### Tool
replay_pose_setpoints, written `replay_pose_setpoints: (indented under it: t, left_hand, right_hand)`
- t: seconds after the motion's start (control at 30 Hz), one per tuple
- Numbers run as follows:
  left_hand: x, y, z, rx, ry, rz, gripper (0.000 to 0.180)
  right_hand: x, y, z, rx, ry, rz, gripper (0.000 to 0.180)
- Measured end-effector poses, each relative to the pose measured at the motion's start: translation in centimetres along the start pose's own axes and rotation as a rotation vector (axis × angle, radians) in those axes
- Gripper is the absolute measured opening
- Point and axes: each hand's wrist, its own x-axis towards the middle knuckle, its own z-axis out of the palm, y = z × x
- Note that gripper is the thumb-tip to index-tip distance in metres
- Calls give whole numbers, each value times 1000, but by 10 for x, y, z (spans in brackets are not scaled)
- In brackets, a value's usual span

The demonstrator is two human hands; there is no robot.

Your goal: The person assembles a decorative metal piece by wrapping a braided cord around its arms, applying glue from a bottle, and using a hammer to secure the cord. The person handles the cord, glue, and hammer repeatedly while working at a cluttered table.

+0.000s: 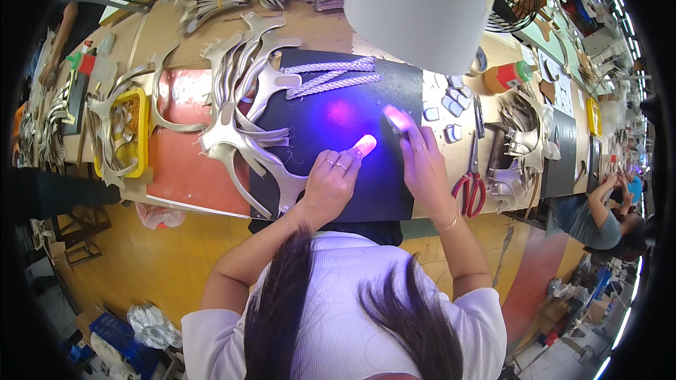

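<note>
The left hand (334, 177) sits over the black mat (380, 197), back upward, forearm angled in from the lower left. Its fingers are curled together; a bright pink-lit tip projects toward the upper right. Whether it pinches an item cannot be determined. The right hand (424, 169) is positioned opposite, apart from the left, wrist low and fingers extended forward and to the left. A blurred, pink-lit shape is at its fingertips; whether it is a held part or a fingertip cannot be determined.

Violet light covers the mat between and ahead of the hands. The silver braided straps (336, 83) lie ahead of them, on the mat's far part. Silver strap pieces (224, 135) are piled left of the left hand, overlapping the mat. Right of the right hand, red-handled scissors (473, 184) and small dark pads (451, 105) rest on the counter (452, 156).
</note>
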Motion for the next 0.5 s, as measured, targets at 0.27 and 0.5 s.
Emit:
replay_pose_setpoints:
  t: [0.27,0.5]
  left_hand:
    - [0,-2,2,8,36,2,21]
    - [1,-2,1,0,36,12,23]
  right_hand:
    - [-52,-19,13,130,-18,1,42]
    - [-46,-24,11,11,-98,-8,56]
